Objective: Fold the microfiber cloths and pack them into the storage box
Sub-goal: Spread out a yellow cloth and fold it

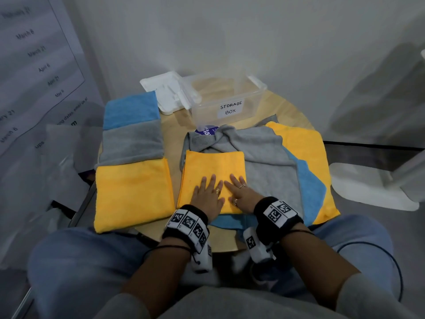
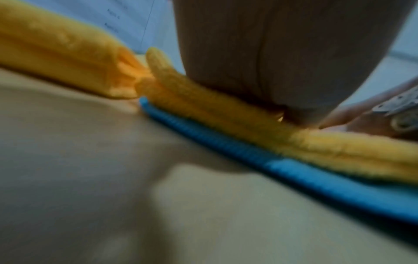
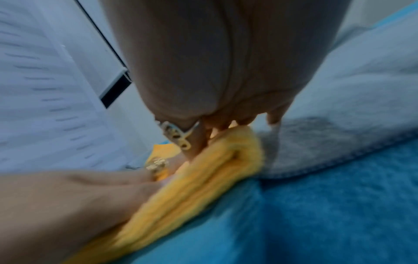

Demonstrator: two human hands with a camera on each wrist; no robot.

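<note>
A folded yellow cloth [image 1: 213, 166] lies at the table's middle front, on top of a spread grey cloth [image 1: 264, 157] and a blue cloth [image 1: 310, 180]. My left hand [image 1: 208, 194] and right hand [image 1: 239, 191] both press flat on its near part, fingers straight and side by side. The wrist views show the yellow cloth's layered edge [image 2: 226, 114] [image 3: 199, 175] under my palms, over the blue cloth [image 2: 316, 180] [image 3: 316, 205]. The clear storage box [image 1: 226, 100], labelled, stands open behind. At the left lie folded blue [image 1: 132, 109], grey [image 1: 133, 141] and yellow [image 1: 133, 192] cloths in a row.
The box's white lid [image 1: 165, 90] lies left of the box. Another spread yellow cloth [image 1: 305, 143] sits at the right under the pile. The round wooden table [image 1: 174, 139] ends just before my knees. A printed sheet [image 1: 34, 54] hangs on the left wall.
</note>
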